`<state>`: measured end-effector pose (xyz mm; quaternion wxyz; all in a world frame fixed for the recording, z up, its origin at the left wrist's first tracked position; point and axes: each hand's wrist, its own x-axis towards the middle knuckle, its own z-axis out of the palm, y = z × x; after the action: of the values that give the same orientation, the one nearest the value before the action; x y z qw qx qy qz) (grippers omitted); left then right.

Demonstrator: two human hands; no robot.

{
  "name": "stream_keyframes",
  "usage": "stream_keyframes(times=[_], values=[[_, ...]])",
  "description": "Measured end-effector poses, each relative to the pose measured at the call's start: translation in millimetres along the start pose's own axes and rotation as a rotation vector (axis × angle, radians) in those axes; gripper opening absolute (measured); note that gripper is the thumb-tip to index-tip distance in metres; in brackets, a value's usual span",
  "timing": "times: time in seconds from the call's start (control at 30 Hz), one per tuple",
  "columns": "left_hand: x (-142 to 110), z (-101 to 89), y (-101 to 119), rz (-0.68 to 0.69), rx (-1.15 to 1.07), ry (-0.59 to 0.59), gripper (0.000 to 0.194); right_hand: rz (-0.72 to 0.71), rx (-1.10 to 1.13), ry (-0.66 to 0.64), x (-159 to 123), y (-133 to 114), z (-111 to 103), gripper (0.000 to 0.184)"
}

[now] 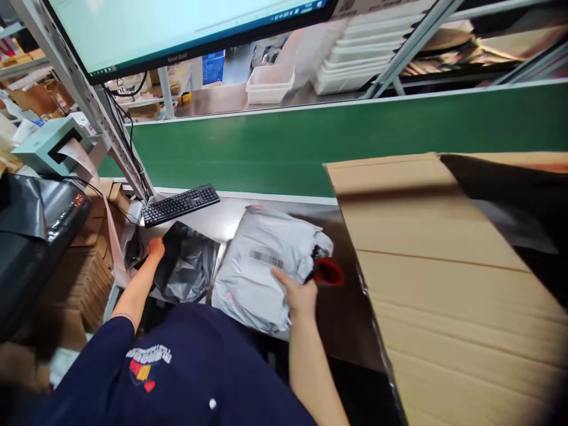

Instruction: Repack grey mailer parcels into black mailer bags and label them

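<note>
A grey plastic mailer bag (261,260) with a barcode label lies on the metal worktable (231,216). My right hand (298,291) rests on its near right edge, fingers curled around it beside a red object (329,272). My left hand (155,248) reaches far left, gripping the edge of a dark grey plastic bag (186,266) that lies beside the mailer. My dark blue sleeve and shirt fill the bottom of the view.
A black keyboard (180,204) sits behind the bags, under a large monitor (177,29). A green conveyor belt (337,142) runs across the back. A big cardboard box (444,266) stands at the right. A label printer (48,145) and stacked flat cartons (84,278) are at the left.
</note>
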<state>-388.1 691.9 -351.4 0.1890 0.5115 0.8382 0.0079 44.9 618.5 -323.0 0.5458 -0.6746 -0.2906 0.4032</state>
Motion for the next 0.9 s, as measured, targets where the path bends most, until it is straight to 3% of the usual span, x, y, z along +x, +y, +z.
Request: stream_keyframes(times=[0.1, 0.17, 0.27, 0.4, 0.47, 0.53, 0.63, 0.7, 0.8, 0.9], values=[[16, -14.4, 14, 0.106, -0.06, 0.073, 0.028, -0.093, 0.044, 0.101, -29, -16, -38, 0.08], [27, -26.4, 31, 0.206, -0.131, 0.101, 0.027, -0.162, 0.026, 0.116, -45, -25, -51, 0.078], [37, -42.9, 70, 0.364, -0.25, 0.089, 0.022, -0.15, 0.011, 0.104, -61, -32, -55, 0.077], [41, -65.2, 143, 0.61, -0.474, 0.059, 0.007, -0.048, 0.035, 0.077, -75, -36, -53, 0.073], [40, -77.4, 173, 0.611, -0.706, 0.126, 0.004, 0.02, 0.064, 0.072, -81, -37, -55, 0.071], [37, -85.3, 184, 0.478, -0.931, 0.259, 0.009, 0.1, 0.098, 0.069, -88, -37, -60, 0.071], [20, -72.7, 159, 0.192, -1.067, 0.424, 0.018, 0.229, 0.174, 0.062, -97, -31, -67, 0.071], [-4, -42.4, 126, -0.012, -1.081, 0.434, 0.023, 0.314, 0.23, 0.051, -102, -23, -70, 0.071], [-53, 21.9, 77, -0.254, -1.07, 0.251, 0.032, 0.4, 0.285, 0.032, -107, -12, -70, 0.07], [-102, 76.2, 46, -0.358, -1.025, -0.016, 0.033, 0.445, 0.303, 0.002, -109, -3, -69, 0.07]])
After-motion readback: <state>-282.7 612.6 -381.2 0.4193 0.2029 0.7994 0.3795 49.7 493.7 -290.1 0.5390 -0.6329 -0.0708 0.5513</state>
